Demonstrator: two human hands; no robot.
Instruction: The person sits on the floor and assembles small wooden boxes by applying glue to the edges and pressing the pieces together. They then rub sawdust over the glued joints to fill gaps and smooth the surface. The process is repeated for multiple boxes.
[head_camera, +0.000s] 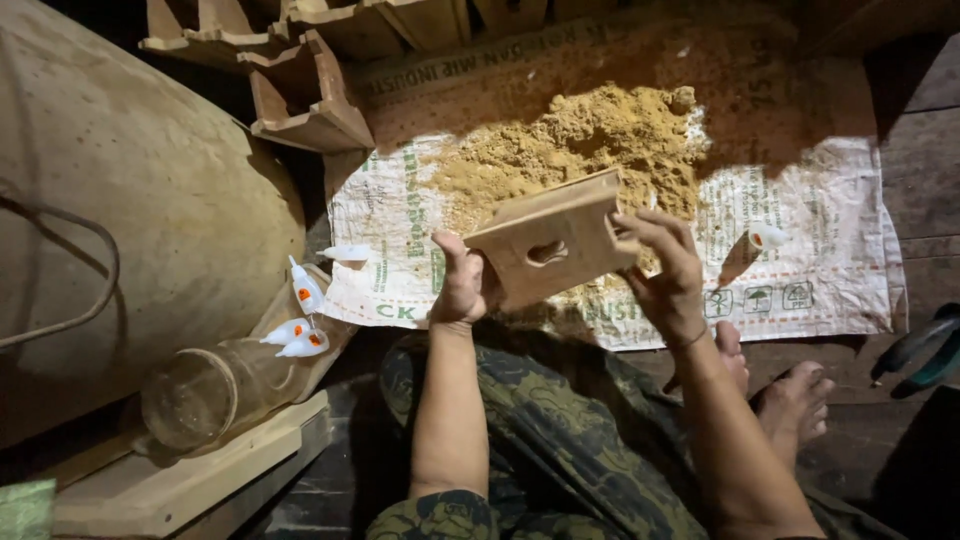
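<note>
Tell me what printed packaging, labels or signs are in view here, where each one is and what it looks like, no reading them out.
Printed woven sack: spread flat on the floor under the sawdust pile, white with green lettering and small handling symbols near its front edge.
Cardboard sheet: brown, dark printed lettering, lying behind the sack.
Small glue tubes: white with orange label spots, by the glass jar on the left.
No screens or signs.

Both hands up on a wooden board with a slot, left hand gripping its nine o'clock edge, right hand its three o'clock edge; sawdust pile on a printed sack at twelve; glass jar and small white tubes at eight
</note>
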